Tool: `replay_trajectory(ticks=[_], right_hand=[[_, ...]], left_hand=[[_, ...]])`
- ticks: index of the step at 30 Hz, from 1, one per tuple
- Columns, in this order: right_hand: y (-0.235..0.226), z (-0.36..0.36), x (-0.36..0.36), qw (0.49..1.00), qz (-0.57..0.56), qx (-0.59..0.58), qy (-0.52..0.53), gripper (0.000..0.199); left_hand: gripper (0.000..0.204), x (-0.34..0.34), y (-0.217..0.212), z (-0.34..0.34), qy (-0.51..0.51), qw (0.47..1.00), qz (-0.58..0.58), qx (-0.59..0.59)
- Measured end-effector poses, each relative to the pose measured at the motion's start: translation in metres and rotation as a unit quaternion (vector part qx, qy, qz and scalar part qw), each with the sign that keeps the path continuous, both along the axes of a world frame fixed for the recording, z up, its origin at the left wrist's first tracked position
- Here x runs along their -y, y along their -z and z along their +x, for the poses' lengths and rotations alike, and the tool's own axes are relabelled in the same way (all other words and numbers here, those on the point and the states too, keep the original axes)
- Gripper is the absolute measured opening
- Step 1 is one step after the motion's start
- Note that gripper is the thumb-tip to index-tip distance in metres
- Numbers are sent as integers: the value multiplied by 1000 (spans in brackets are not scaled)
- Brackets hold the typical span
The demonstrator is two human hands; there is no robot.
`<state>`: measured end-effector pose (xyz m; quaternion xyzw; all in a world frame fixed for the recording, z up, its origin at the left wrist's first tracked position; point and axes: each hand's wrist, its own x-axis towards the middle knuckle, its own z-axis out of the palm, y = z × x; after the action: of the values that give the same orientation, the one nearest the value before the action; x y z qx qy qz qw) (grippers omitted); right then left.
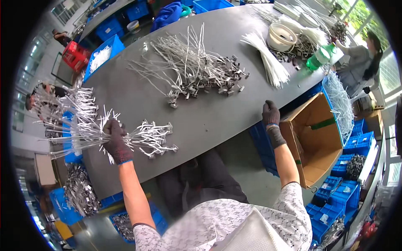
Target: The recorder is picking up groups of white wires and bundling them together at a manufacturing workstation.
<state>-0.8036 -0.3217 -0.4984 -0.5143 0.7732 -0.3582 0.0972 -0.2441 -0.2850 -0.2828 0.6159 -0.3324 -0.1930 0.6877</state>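
My left hand (116, 140), in a dark glove, is closed round the middle of a bundle of white wires with metal clips (150, 138) over the left part of the table. The clip ends lie to the right of the hand; loose wire ends fan out to its left. My right hand (271, 113), also gloved, rests by the table's near right edge, its fingers curled together with nothing visible in them. A large pile of wires with metal clips (201, 71) lies farther off in the middle of the grey table (213, 121).
An open cardboard box (312, 138) in a blue crate stands beside my right arm. Back right are a white wire bundle (270, 62), a cream bucket (281, 37) and a green bottle (320, 56). A person (360, 62) is at the far right. Blue crates (109, 52) flank the table.
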Motion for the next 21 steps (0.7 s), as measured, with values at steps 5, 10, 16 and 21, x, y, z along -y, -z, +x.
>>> replay_trajectory(ticks=[5,10,16,21], right_hand=[[-5,-56,50,985,72,-77,136,30],[9,-47,95,984,49,-172,-28,30],[29,-52,170,978,89,-148,113,25],[37,-70,169,976,80,-203,8,19]], left_hand=[[22,18,2,16,-117,985,-3,-128],[27,8,-12,-12,-63,991,-75,-87],[26,10,-3,-10,-36,987,-1,-159],[22,29,-15,-32,-77,996,12,-39]])
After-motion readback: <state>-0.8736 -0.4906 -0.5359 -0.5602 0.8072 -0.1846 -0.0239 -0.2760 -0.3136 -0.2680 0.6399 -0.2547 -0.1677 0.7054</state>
